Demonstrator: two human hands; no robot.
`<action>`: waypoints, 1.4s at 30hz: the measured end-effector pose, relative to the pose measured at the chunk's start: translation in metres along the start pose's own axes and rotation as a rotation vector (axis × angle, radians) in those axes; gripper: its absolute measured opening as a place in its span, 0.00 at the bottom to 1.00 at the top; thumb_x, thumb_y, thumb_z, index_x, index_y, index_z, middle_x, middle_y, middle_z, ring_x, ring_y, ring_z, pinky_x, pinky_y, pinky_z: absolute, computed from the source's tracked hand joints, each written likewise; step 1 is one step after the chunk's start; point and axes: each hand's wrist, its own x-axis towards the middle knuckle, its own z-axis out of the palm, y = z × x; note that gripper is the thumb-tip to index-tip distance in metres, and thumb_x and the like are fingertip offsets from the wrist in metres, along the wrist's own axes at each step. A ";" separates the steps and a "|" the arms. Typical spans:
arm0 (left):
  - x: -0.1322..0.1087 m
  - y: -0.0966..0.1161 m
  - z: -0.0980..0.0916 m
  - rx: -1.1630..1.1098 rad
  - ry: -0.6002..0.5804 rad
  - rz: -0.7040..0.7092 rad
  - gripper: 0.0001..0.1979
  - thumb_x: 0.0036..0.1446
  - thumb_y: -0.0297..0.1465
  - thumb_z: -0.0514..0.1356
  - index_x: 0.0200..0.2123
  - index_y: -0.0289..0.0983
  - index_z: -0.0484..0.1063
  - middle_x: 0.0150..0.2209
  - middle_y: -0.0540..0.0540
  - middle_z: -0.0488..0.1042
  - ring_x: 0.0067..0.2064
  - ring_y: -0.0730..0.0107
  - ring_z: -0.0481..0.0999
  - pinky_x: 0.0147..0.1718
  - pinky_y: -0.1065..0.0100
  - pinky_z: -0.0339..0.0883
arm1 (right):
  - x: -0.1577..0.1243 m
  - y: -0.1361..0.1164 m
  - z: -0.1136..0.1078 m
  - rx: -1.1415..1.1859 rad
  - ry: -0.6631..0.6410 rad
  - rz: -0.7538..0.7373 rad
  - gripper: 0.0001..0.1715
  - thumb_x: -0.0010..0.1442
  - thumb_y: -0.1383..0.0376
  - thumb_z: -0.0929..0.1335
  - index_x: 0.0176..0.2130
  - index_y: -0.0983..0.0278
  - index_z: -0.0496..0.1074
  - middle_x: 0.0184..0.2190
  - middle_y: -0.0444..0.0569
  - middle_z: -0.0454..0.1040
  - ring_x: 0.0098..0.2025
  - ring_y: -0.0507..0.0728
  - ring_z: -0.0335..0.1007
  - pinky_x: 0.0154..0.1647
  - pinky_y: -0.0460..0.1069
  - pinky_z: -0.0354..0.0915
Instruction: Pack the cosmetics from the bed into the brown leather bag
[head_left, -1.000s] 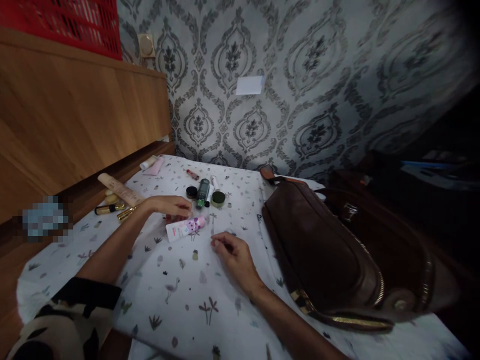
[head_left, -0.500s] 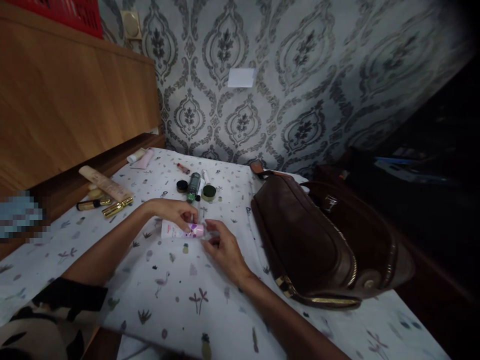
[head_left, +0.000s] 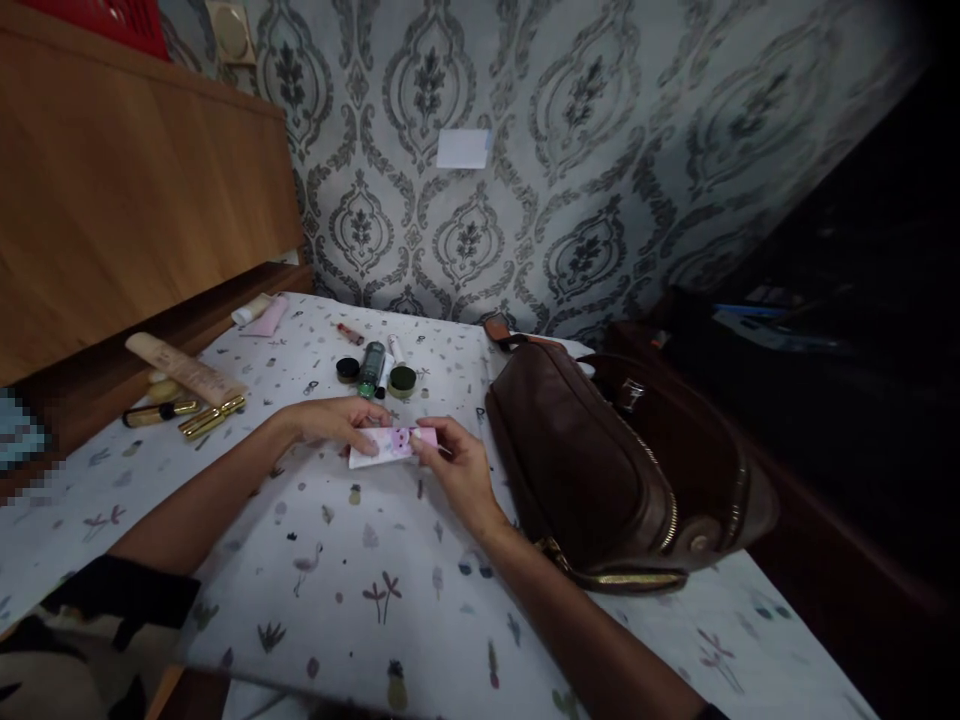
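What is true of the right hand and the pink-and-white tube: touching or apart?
Touching. The head view shows the right hand holding the tube by its pink end, thumb laid across it.

Grey damask wallpaper [head_left: 469, 240]; wooden cabinet [head_left: 142, 190]

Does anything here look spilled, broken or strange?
No spill or damage shows on the patterned cloth or the visible part of the pink-and-white tube. What stands out is a bluish patch at the left edge, broken into coarse squares that hide what it is.

Head view, forward (and downward), close
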 end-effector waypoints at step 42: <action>0.025 -0.006 0.029 0.504 0.101 0.324 0.21 0.58 0.47 0.61 0.48 0.39 0.73 0.49 0.44 0.72 0.52 0.58 0.69 0.52 0.63 0.62 | -0.023 -0.004 -0.033 -0.893 -0.176 -0.174 0.21 0.53 0.67 0.76 0.47 0.66 0.74 0.47 0.54 0.73 0.51 0.63 0.65 0.55 0.55 0.62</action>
